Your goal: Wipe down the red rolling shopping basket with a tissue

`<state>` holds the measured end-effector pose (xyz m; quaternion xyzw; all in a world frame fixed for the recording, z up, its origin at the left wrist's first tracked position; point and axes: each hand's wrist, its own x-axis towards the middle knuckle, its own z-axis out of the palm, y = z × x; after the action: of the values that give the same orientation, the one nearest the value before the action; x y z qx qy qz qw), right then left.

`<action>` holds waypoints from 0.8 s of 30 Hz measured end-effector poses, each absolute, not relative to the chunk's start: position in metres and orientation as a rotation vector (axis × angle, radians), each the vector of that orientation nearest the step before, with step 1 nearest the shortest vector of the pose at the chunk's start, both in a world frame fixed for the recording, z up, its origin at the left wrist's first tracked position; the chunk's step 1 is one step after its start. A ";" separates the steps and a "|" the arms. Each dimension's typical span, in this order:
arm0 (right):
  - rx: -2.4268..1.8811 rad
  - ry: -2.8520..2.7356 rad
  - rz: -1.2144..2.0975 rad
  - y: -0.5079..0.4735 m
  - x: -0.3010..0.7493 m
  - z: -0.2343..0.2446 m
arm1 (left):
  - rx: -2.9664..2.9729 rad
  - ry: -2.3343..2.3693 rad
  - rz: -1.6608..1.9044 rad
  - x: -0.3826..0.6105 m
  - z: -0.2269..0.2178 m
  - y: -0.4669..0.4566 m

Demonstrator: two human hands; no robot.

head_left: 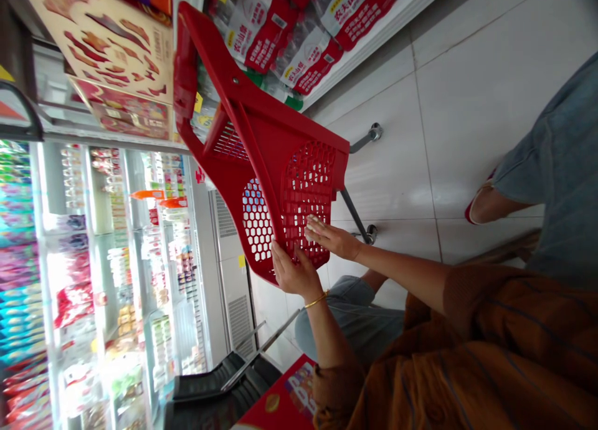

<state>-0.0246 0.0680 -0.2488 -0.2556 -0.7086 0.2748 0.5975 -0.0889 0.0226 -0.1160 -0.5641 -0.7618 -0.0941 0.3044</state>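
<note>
The picture is turned on its side, with the floor at the right. A red plastic shopping trolley basket (pixel 280 162) with honeycomb mesh walls stands on a metal wheeled frame (pixel 359 218). My left hand (pixel 294 271), a gold bracelet on its wrist, lies with fingers stretched against the basket's lower mesh corner. My right hand (pixel 334 238) presses a small white cloth (pixel 312 225) onto the mesh wall beside it. Both arms wear brown-orange striped sleeves.
Another person in denim with a red shoe (pixel 476 205) stands close on the tiled floor (pixel 443 75). Packs of bottled water (pixel 299 37) lie on a low shelf behind the basket. A lit drinks fridge (pixel 116 262) and black stacked baskets (pixel 219 386) stand nearby.
</note>
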 end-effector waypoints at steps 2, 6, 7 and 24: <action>-0.602 -1.658 0.630 0.066 -0.023 -0.258 | -1.498 -2.011 -0.257 -0.089 -0.116 0.023; -0.634 -1.686 0.621 0.061 -0.022 -0.277 | -1.498 -2.003 -0.262 -0.088 -0.116 0.023; -0.643 -1.702 0.628 0.060 -0.021 -0.282 | -1.498 -2.004 -0.261 -0.089 -0.115 0.023; -0.562 -1.580 0.762 0.070 -0.029 -0.253 | -1.495 -1.985 -0.274 -0.093 -0.117 0.020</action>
<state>-0.0286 0.0700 -0.2535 -0.2427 -0.6831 0.3295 0.6049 -0.0926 0.0200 -0.1166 -0.5675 -0.7535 -0.1039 0.3154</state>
